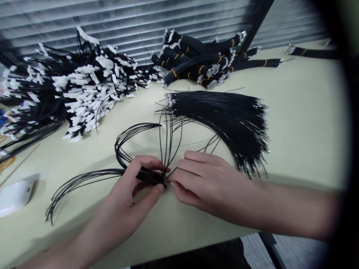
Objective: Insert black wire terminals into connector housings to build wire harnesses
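Note:
My left hand [137, 190] is closed around a black connector housing [151, 176], pinched between thumb and fingers near the middle of the table. Thin black wires [120, 145] run from it in a loop up and to the left, others trail to the lower left, and several rise from its right end. Just to the right, my right hand [199, 179] is closed, with thumb and fingertips pinching a thin black wire [173, 170] at the housing's end. The wire's tip is hidden by the fingers. Behind the right hand lies a fanned bundle of loose black wires [218, 116] with silvery ends.
At the back left lies a large heap of black cables with white connectors [86, 101]. Yellow-banded wire bundles [202, 59] are piled at the back, before the window blinds [120, 22]. A white rounded case [17, 196] sits at the left on the pale table [303, 138].

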`<action>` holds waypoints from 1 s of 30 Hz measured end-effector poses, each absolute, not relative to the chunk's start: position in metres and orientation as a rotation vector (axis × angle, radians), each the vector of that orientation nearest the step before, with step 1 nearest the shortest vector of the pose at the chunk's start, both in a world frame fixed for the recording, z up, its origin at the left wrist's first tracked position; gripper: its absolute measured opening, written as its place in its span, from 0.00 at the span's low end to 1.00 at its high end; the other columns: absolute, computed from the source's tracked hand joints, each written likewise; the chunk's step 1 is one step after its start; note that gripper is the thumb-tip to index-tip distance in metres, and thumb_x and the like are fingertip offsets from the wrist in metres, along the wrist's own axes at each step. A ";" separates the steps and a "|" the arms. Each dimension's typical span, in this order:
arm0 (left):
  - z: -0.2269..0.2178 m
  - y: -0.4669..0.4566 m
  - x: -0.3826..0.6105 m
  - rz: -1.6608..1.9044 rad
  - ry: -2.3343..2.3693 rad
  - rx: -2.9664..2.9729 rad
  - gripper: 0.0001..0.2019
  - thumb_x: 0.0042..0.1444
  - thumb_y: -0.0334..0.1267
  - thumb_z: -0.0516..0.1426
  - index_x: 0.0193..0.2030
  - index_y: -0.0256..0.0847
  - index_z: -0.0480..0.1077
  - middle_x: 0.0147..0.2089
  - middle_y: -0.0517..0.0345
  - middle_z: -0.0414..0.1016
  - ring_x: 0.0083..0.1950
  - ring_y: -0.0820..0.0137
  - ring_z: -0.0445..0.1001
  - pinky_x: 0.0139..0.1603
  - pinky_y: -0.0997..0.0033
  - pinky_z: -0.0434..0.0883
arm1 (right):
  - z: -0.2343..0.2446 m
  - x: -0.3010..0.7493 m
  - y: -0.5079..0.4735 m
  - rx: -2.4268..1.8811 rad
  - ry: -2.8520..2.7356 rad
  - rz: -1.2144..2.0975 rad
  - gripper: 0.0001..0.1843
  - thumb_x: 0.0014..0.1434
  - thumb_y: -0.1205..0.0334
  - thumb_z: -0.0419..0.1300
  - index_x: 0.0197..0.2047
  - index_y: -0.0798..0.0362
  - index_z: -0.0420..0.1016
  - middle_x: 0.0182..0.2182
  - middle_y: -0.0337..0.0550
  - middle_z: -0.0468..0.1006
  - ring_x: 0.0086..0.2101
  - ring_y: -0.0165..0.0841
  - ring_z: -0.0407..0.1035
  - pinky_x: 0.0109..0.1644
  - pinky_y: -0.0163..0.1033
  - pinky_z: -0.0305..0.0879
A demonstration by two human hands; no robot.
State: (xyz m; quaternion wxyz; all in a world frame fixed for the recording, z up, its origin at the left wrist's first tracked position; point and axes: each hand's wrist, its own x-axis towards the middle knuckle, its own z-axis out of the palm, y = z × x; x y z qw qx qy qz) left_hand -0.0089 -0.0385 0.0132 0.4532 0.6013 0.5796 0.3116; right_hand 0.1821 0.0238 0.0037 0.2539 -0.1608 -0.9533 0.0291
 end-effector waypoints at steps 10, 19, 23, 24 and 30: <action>0.015 -0.040 -0.009 0.766 1.436 1.520 0.12 0.59 0.35 0.54 0.49 0.50 0.62 0.49 0.60 0.69 0.52 0.67 0.70 0.52 0.69 0.72 | 0.004 0.183 0.026 -0.383 -2.679 0.157 0.09 0.57 0.78 0.51 0.35 0.61 0.71 0.31 0.44 0.68 0.32 0.34 0.56 0.40 0.41 0.57; 0.014 -0.039 -0.010 0.767 1.436 1.565 0.13 0.59 0.33 0.54 0.50 0.49 0.61 0.49 0.60 0.68 0.51 0.69 0.71 0.51 0.70 0.72 | 0.010 0.186 0.023 -0.254 -2.791 0.008 0.11 0.55 0.80 0.49 0.34 0.62 0.70 0.32 0.47 0.68 0.32 0.35 0.55 0.39 0.42 0.56; 0.014 -0.039 -0.009 0.782 1.420 1.530 0.12 0.59 0.34 0.54 0.49 0.51 0.62 0.49 0.62 0.68 0.50 0.70 0.71 0.51 0.72 0.72 | 0.012 0.185 0.023 -0.246 -2.755 0.048 0.12 0.57 0.80 0.47 0.34 0.62 0.70 0.31 0.47 0.68 0.31 0.35 0.54 0.37 0.41 0.56; 0.014 -0.039 -0.009 0.781 1.416 1.516 0.12 0.59 0.34 0.54 0.49 0.51 0.62 0.49 0.62 0.68 0.50 0.70 0.71 0.51 0.72 0.72 | 0.012 0.184 0.023 -0.245 -2.753 0.056 0.11 0.57 0.80 0.47 0.34 0.62 0.70 0.31 0.47 0.68 0.31 0.35 0.54 0.37 0.41 0.56; 0.013 -0.037 -0.011 0.776 1.417 1.470 0.13 0.58 0.35 0.56 0.50 0.50 0.62 0.51 0.61 0.68 0.53 0.68 0.70 0.51 0.71 0.72 | 0.006 0.183 0.023 -0.286 -2.760 0.070 0.08 0.55 0.79 0.51 0.33 0.61 0.69 0.31 0.45 0.68 0.32 0.35 0.55 0.39 0.41 0.56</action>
